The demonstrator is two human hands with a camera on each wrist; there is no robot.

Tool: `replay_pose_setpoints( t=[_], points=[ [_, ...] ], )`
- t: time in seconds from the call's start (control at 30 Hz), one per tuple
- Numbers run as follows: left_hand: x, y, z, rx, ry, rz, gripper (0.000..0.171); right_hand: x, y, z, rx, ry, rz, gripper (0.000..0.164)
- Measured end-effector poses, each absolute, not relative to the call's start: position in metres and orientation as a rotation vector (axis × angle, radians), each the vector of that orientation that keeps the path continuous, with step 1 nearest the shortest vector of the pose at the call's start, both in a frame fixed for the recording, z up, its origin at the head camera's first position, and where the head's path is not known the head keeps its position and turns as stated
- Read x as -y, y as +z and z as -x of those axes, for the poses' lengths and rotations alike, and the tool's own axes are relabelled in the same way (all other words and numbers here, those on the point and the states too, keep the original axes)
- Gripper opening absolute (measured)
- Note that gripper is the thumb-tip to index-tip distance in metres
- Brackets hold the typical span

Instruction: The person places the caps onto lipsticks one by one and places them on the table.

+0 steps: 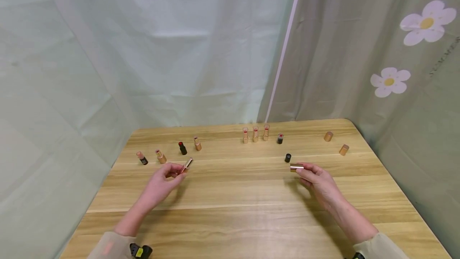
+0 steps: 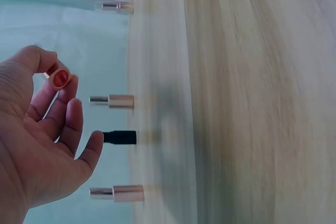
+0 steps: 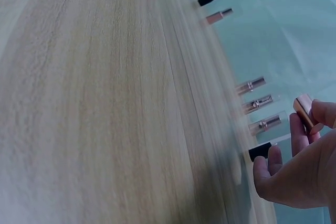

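Above a pale wood-grained tabletop (image 1: pixel 237 199), a slim rose-gold lipstick tube (image 1: pixel 188 163) is pinched by the left hand (image 1: pixel 161 181) left of centre, a shiny gold cylindrical cap (image 1: pixel 295 167) by the right hand (image 1: pixel 320 180) right of centre. This pair is judged unjoined, both forearms (image 1: pixel 141 207) being held wide apart; beyond, three clear-capped lipsticks (image 1: pixel 255 134) are already closed.

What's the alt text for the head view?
Over a wooden table, a person's left hand holds a lipstick and their right hand holds a gold cap. Four more lipsticks stand on the left, three clear-capped lipsticks at the back; a black cap and two gold caps sit on the right.
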State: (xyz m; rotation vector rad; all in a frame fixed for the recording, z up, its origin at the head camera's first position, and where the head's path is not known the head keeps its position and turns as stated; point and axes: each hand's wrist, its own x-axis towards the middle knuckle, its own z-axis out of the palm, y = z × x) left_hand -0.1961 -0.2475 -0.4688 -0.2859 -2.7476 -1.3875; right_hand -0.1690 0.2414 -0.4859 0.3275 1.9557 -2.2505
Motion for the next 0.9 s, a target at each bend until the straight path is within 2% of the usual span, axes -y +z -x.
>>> replay_pose_setpoints(
  t=[0.27, 0.43, 0.57, 0.9],
  points=[
    [0.233, -0.467, 0.196, 2.754, -1.252, 0.443, 0.028, -0.241, -0.486, 0.169, -1.948, -2.256, -0.315, 0.052],
    [0.220, -0.461, 0.195, 2.776, -1.251, 0.450, 0.029, -0.241, -0.486, 0.170, -1.967, -2.250, -0.297, 0.056],
    [0.207, -0.456, 0.195, 2.795, -1.260, 0.475, 0.026, -0.238, -0.486, 0.172, -2.007, -2.231, -0.262, 0.059],
    [0.160, -0.448, 0.198, 2.778, -1.412, 0.605, 0.018, -0.218, -0.480, 0.175, -2.053, -2.229, -0.169, 0.050]
  ],
)
